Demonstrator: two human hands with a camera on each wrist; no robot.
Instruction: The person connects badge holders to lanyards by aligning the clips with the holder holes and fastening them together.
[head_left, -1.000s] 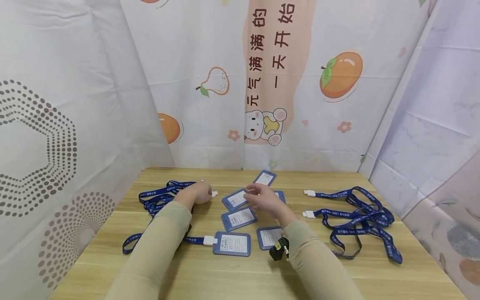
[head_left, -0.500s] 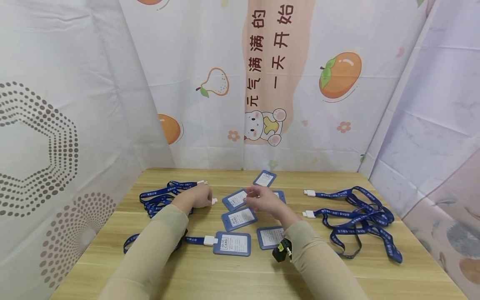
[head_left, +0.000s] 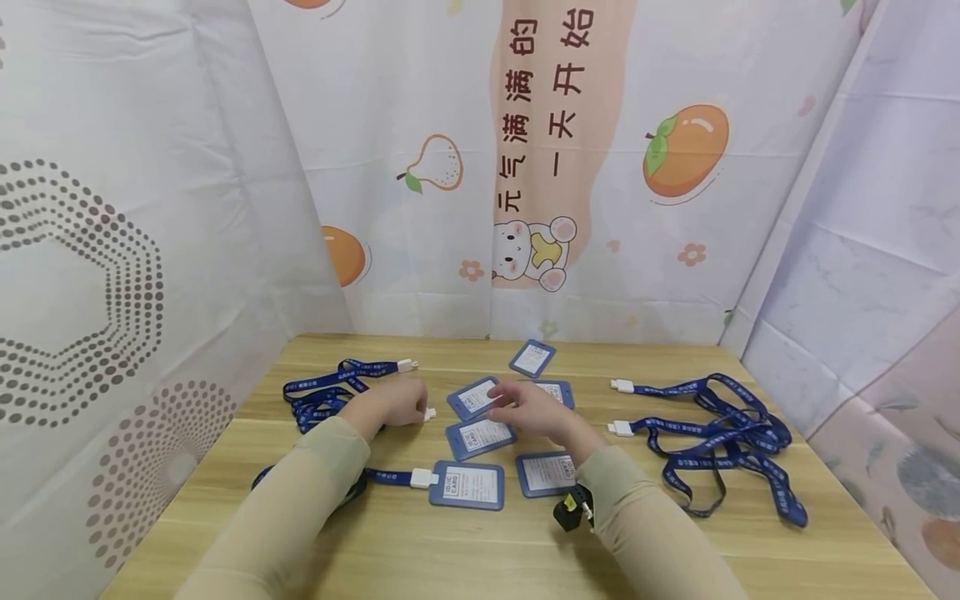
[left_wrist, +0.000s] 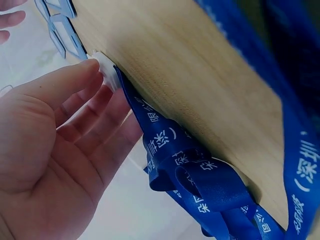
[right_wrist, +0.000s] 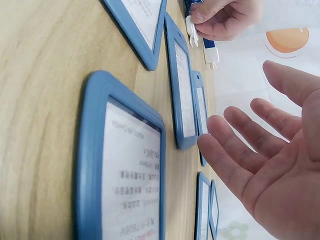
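Note:
My left hand [head_left: 393,404] pinches the white plastic clip [left_wrist: 106,69] of a blue lanyard [left_wrist: 180,170] between thumb and fingers, low over the table's left side. The lanyard's printed strap trails in loose folds. My right hand [right_wrist: 272,160] hovers over the card holders with fingers spread and slightly bent, holding nothing. Below and beside it lie blue-framed card holders: one [head_left: 474,398] left of its fingertips, one [head_left: 482,437] nearer me, and another [head_left: 558,393] partly hidden behind the hand.
On the right lie tangled blue lanyards [head_left: 738,429] with white clips. One card holder [head_left: 467,485] in front is joined to a lanyard clip [head_left: 422,478]. More holders lie at the back [head_left: 533,358] and front right [head_left: 545,474]. A printed curtain [head_left: 405,250] closes off the wooden table's [head_left: 450,558] back.
My left hand has come a little towards me, bringing the pinched clip along; another white clip behind it is now uncovered. The right hand stays nearly in place, its fingers slightly shifted.

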